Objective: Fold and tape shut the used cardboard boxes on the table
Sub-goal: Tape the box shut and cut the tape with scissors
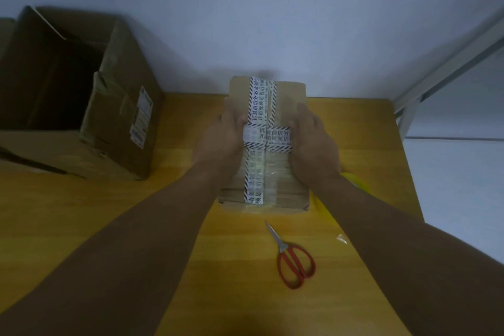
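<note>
Yellow desk [169, 226] against a pale wall, nothing fancy. The small box [286, 95] sits mid-desk toward the far edge, flaps down. The left hand [221, 139] and right hand [313, 144] lie flat on top either side of the printed tape [268, 135], fingers fairly straight, rubbing it down so it sticks, I'd guess. The tape roll [357, 181] is just right of the box and the scissors [283, 247] are nearer the front edge, both handy. The big box [117, 117] at the far left corner is open.

Dim bluish wall [272, 22], yellow wooden table [240, 267], white frame [436, 73] at right
</note>
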